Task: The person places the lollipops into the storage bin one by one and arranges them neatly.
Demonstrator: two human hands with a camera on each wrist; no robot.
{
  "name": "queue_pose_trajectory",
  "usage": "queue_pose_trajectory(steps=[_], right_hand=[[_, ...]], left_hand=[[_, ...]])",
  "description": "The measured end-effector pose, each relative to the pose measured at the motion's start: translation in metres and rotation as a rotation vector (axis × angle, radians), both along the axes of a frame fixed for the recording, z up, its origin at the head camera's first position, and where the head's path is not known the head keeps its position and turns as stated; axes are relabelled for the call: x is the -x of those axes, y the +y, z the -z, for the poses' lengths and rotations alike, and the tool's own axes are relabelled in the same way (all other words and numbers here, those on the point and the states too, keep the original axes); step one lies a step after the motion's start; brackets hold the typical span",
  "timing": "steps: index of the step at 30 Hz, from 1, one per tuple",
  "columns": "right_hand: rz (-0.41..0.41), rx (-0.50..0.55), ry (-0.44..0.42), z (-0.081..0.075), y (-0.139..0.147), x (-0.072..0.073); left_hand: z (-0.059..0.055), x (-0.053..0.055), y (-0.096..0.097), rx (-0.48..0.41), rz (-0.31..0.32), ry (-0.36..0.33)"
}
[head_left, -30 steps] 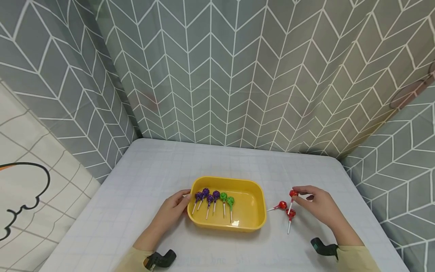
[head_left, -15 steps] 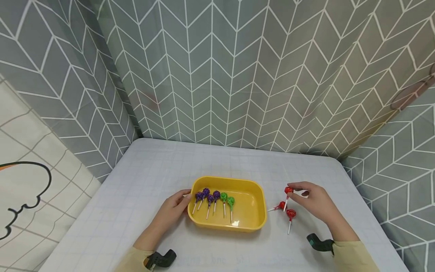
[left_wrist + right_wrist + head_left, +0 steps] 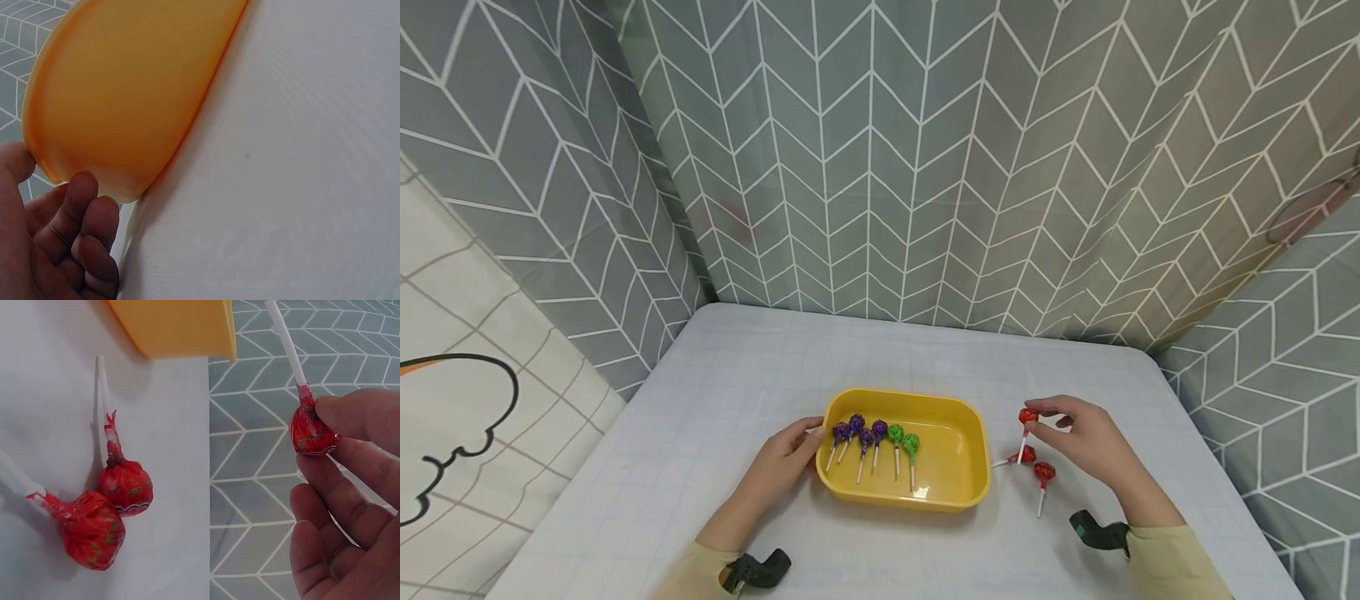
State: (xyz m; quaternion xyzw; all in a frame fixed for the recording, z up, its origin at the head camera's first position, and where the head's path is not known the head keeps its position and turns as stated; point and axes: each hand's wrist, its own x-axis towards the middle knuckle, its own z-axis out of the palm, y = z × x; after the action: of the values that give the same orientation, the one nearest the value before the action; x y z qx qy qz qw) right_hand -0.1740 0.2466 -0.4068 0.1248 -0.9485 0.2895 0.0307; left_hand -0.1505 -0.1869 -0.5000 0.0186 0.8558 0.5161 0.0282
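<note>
My left hand grips the left end of a yellow plastic tray, thumb at the rim and fingers against the outside wall. In the left wrist view the tray's wall fills the upper part, with curled fingers below it. Several purple lollipops and two green lollipops lie in the tray's left half. Right of the tray, my right hand pinches a wrapped red lollipop by its head, white stick pointing down in the head view. Two more red lollipops lie beneath it on the table.
A pale cloth covers the table. Grey curtains with white chevron lines hang behind it and at the sides. A white gridded cloth is at the left. Each wrist wears a black camera.
My right hand has moved left and slightly away from me with the red lollipop, nearer the tray. The left hand and tray have kept their place.
</note>
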Motion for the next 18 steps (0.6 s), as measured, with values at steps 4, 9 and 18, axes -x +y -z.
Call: queue_pose_trajectory(steps=[4, 9, 18], right_hand=[[-0.010, 0.005, 0.001, -0.003, -0.003, 0.001], [-0.026, 0.006, -0.006, -0.004, -0.009, 0.003], [-0.036, 0.000, -0.032, -0.005, -0.020, 0.006]], left_hand=[[0.000, 0.001, 0.000, 0.003, 0.001, 0.003], [0.000, 0.001, 0.000, 0.011, 0.004, 0.013], [0.001, 0.001, 0.000, 0.006, 0.005, 0.017]])
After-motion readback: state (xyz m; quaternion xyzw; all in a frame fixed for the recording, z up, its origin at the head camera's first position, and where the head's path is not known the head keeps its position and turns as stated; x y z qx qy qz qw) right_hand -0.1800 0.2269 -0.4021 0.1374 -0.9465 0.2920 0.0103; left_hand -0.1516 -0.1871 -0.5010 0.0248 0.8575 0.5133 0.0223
